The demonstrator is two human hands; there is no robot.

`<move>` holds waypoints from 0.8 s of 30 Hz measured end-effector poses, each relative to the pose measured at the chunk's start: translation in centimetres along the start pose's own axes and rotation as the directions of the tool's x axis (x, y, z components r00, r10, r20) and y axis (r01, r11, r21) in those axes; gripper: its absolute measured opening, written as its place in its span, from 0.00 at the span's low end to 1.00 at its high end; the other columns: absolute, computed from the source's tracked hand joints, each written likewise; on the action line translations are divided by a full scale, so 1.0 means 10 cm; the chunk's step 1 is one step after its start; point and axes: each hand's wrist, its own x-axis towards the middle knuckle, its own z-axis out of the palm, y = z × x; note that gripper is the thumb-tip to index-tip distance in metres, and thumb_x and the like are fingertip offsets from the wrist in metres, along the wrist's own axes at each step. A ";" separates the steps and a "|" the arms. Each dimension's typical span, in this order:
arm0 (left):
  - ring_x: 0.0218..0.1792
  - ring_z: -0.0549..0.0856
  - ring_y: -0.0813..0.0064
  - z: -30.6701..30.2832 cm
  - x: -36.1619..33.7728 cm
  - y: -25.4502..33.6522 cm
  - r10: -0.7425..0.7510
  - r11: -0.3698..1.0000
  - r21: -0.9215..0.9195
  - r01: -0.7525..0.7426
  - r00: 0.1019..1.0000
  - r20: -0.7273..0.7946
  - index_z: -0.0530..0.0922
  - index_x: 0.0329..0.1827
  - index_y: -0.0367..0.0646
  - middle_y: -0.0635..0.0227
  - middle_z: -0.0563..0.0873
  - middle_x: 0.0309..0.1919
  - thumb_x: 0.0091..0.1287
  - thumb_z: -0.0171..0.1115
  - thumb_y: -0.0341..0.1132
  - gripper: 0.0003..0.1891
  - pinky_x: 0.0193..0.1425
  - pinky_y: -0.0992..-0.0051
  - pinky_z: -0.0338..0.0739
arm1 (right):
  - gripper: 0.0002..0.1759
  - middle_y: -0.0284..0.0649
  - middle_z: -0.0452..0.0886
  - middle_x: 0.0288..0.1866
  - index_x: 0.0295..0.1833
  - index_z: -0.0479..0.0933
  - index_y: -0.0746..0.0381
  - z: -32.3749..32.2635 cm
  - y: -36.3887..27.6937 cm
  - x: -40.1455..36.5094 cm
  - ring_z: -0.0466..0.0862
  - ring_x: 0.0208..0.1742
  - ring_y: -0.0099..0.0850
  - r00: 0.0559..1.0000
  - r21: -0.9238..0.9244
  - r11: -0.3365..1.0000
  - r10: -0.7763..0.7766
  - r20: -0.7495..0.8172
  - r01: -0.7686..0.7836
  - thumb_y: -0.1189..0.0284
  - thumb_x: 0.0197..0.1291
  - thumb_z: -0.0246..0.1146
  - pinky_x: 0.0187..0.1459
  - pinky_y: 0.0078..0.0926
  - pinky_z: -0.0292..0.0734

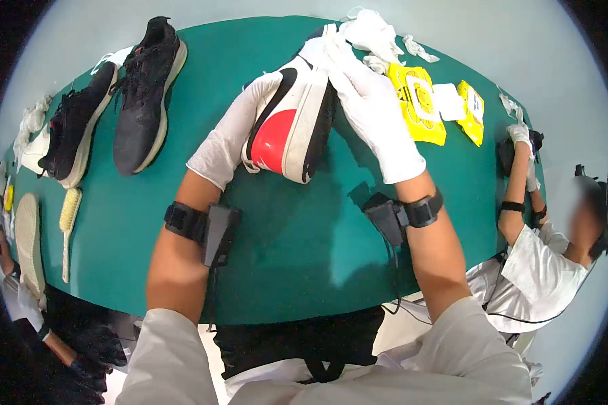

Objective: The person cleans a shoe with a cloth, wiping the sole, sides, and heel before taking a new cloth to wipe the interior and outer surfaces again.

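Note:
A white, black and red sneaker (297, 128) is tilted on its side above the green table, its heel toward me and its pale sole edge showing. My left hand (250, 121), in a white glove, is closed round the heel side of the sneaker. My right hand (371, 101), also gloved in white, presses against the far toe end with its fingers together. White material at those fingertips blends with the glove, so I cannot make out whether a wipe is held there. Beside my right hand lies a yellow wipes packet (419, 108).
Black sneakers (145, 101) stand on the green table (277, 270) at left, near a brush (68, 223) and an insole (30, 236). Crumpled white wipes (375, 34) and a smaller yellow packet (471, 111) lie at the back right. Co-workers (540, 270) are at both sides.

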 end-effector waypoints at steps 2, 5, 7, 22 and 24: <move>0.46 0.87 0.69 0.02 0.00 0.00 -0.002 1.000 -0.011 0.002 1.000 0.009 0.77 0.58 0.42 0.62 0.87 0.49 0.72 0.60 0.45 0.19 0.53 0.69 0.85 | 0.16 0.49 0.80 0.59 0.59 0.80 0.55 -0.06 0.02 0.02 0.83 0.51 0.48 0.998 -0.059 0.997 -0.057 0.027 0.059 0.65 0.69 0.57 0.54 0.39 0.79; 0.46 0.87 0.69 0.00 0.05 -0.02 0.002 0.999 -0.038 -0.001 1.000 0.027 0.77 0.58 0.42 0.63 0.87 0.49 0.73 0.60 0.45 0.19 0.53 0.69 0.85 | 0.15 0.46 0.82 0.56 0.57 0.81 0.53 -0.10 -0.09 0.02 0.83 0.54 0.47 0.976 -0.120 0.969 -0.214 0.040 0.217 0.66 0.68 0.58 0.55 0.39 0.79; 0.47 0.87 0.69 -0.02 0.05 -0.01 -0.002 0.999 -0.052 0.006 0.997 0.073 0.77 0.58 0.42 0.63 0.86 0.50 0.73 0.60 0.45 0.19 0.54 0.69 0.84 | 0.14 0.44 0.83 0.53 0.56 0.81 0.52 -0.10 -0.25 0.03 0.83 0.54 0.45 0.962 -0.042 0.962 -0.268 0.049 0.270 0.66 0.67 0.59 0.56 0.38 0.79; 0.49 0.88 0.69 -0.03 0.01 -0.04 -0.057 0.997 0.051 0.057 0.998 0.015 0.78 0.62 0.44 0.61 0.87 0.53 0.74 0.55 0.57 0.27 0.55 0.68 0.84 | 0.16 0.41 0.86 0.33 0.43 0.86 0.57 -0.32 -1.16 -0.19 0.84 0.35 0.35 0.211 0.429 0.836 -0.376 0.902 -0.343 0.59 0.63 0.58 0.37 0.34 0.76; 0.47 0.88 0.69 0.01 0.02 -0.03 -0.005 1.000 0.010 0.005 1.000 -0.003 0.79 0.61 0.44 0.61 0.87 0.53 0.74 0.55 0.57 0.27 0.54 0.68 0.85 | 0.18 0.47 0.86 0.36 0.46 0.85 0.63 -0.16 -1.18 -0.37 0.84 0.38 0.35 0.039 0.381 0.807 -0.408 0.912 -0.451 0.61 0.65 0.57 0.45 0.33 0.77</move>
